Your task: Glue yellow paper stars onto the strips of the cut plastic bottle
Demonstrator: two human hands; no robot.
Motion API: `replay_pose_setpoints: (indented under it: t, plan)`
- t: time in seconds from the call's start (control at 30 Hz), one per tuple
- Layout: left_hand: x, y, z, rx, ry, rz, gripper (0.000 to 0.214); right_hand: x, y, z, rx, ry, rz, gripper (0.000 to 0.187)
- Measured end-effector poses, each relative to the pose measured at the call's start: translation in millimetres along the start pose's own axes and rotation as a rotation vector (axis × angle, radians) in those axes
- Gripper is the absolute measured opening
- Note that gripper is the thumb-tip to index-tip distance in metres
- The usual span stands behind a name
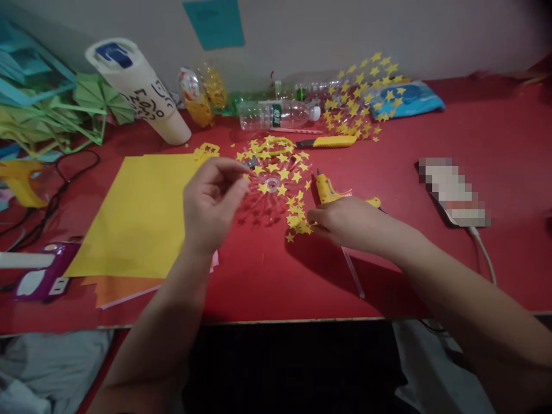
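Head view: the left hand [212, 198] pinches a strip of the clear star-tipped bottle flower [272, 183] at its 9 o'clock. The right hand [345, 221] lies loosely closed on loose yellow stars [297, 221] at 5 o'clock. A glue gun [326, 188] sits just behind it; yellow paper [142, 213] lies at 8 o'clock.

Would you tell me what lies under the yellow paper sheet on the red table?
Orange sheets stick out beneath the yellow paper sheet along its near edge. How far they extend under it is covered.
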State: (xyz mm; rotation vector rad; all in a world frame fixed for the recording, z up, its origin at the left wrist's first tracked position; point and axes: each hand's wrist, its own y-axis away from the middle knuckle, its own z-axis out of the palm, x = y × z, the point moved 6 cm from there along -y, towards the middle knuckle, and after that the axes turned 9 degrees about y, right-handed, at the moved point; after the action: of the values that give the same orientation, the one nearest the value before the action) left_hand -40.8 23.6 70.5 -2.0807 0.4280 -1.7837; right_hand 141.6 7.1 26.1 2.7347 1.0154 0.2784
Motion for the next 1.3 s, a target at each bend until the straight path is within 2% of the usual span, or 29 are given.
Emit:
replay_pose_setpoints:
  t: [0.07,0.17,0.2,0.23,0.3,0.4,0.47,0.6,0.7,0.77,0.9,1.0,1.07,1.13,1.17,1.23,1.3]
  plan:
    - [11.2,7.4,19.8,-0.256,-0.092,-0.051,0.007,-3.0,-1.9,3.7,-0.001,0.022,0.029,0.016]
    - [14.4,30.2,51.0,-0.773,-0.237,-0.191,0.010,-8.6,-2.8,11.4,0.065,0.013,0.057,0.017]
    - [13.4,37.8,57.4,-0.887,-0.275,-0.210,0.011,-10.2,-2.7,15.1,0.074,0.009,0.066,0.018]
    - [10.9,42.4,61.0,-0.924,-0.321,-0.219,0.011,-11.1,-2.4,18.5,0.080,0.005,0.079,0.018]
    - [0.2,49.8,66.5,-0.934,-0.382,-0.263,0.013,-11.4,-1.6,23.4,0.085,-0.013,0.109,0.017]
    - [-19.8,56.1,71.4,-0.835,-0.417,-0.323,0.014,-10.2,-0.7,24.8,0.099,-0.048,0.138,0.016]
    - [-27.6,59.6,75.3,-0.812,-0.474,-0.284,0.016,-10.0,-1.2,24.6,0.100,-0.063,0.138,0.015]
    - [-29.3,64.4,80.9,-0.862,-0.579,-0.159,0.020,-10.2,-2.8,24.9,0.121,-0.102,0.142,0.014]
    - [-31.2,62.3,76.8,-0.833,-0.593,-0.194,0.020,-5.2,-1.4,24.9,0.174,-0.156,0.189,0.017]
    - [-34.9,58.8,72.1,-0.771,-0.578,-0.257,0.019,2.0,1.3,23.4,0.239,-0.297,0.244,0.016]
    - [-44.6,54.0,66.0,-0.599,-0.370,-0.456,0.018,12.9,6.6,20.5,0.345,-0.857,0.270,0.013]
    - [-48.7,56.8,69.2,-0.523,-0.104,-0.614,0.025,11.4,7.8,20.1,0.299,-1.196,0.242,0.019]
    - [-48.4,60.0,73.1,-0.526,0.015,-0.674,0.027,8.1,7.8,20.4,0.230,-1.295,0.220,0.021]
    - [-46.6,61.0,74.3,-0.544,0.004,-0.662,0.022,7.4,7.9,18.5,0.225,-1.244,0.195,0.022]
    - [-45.4,60.2,73.1,-0.548,-0.055,-0.626,0.018,8.6,8.2,16.8,0.253,-1.143,0.194,0.022]
    - [-42.9,57.1,69.6,-0.561,-0.238,-0.524,0.012,9.9,8.6,14.1,0.298,-0.820,0.202,0.023]
    - [-41.7,54.9,67.2,-0.599,-0.426,-0.441,0.011,5.9,7.3,16.0,0.257,-0.468,0.187,0.020]
